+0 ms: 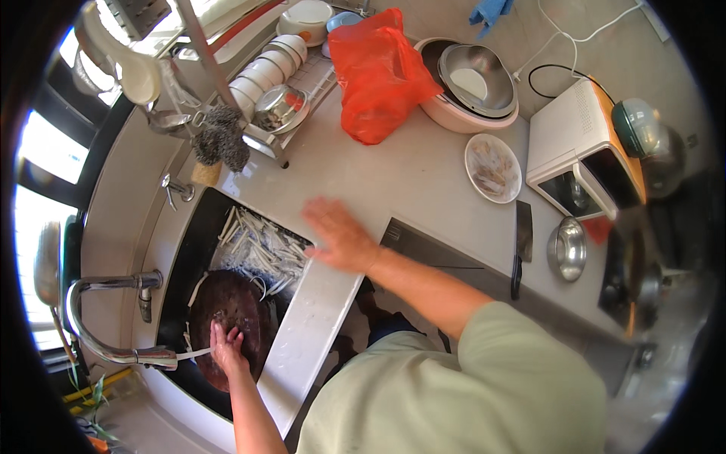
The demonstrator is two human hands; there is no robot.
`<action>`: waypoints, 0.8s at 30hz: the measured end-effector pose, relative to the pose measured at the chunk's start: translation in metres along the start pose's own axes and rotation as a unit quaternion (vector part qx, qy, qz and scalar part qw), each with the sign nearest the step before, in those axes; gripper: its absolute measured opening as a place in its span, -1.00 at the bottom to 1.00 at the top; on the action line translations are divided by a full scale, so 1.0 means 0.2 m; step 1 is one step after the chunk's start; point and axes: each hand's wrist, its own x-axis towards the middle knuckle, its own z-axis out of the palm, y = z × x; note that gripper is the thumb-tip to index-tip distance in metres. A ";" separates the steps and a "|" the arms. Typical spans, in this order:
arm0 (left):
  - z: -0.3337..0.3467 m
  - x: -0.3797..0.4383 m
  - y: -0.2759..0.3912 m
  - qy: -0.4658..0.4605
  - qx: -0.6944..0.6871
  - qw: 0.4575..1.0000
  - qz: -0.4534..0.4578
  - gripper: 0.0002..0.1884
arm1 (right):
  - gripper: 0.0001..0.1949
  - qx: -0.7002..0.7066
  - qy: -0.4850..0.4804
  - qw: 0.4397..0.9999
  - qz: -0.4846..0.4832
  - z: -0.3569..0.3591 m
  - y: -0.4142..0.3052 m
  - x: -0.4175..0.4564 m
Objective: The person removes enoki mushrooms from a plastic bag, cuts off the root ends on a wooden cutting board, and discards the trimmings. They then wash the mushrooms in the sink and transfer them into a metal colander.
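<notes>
My left hand (228, 347) is under the stream of water from the chrome faucet (156, 357), over a round, dark brown wooden cutting board (227, 306). Its fingers are spread and hold nothing; whether they touch the wood I cannot tell. The board leans in the black sink (187, 255). Beyond it, many pale, thin strips of food (261, 241) lie in the sink in what looks like foamy water. Blurred by motion, my right hand (343, 238) is at the counter edge near the sink's corner, with nothing in it and the thumb apart.
A cleaver (523, 238) lies near the counter's front edge. Close by are a white plate of scraps (492, 169) and a steel bowl (568, 248). Farther back are a red plastic bag (377, 79), nested basins (471, 116), a rack of bowls (264, 68) and a microwave (578, 133).
</notes>
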 end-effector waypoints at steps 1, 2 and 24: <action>-0.02 -0.02 -0.01 0.016 -0.006 1.000 0.004 -0.43 | -0.08 -0.042 0.045 0.998 0.007 -0.08 0.16 -0.04; -0.06 -0.06 0.01 0.008 0.002 1.000 -0.009 -0.43 | -0.07 -0.075 0.072 0.993 0.049 -0.17 0.32 -0.09; -0.29 -0.21 -0.03 -0.006 0.119 0.992 0.039 -0.59 | -0.32 0.131 -0.045 0.977 -0.163 0.61 -0.41 0.34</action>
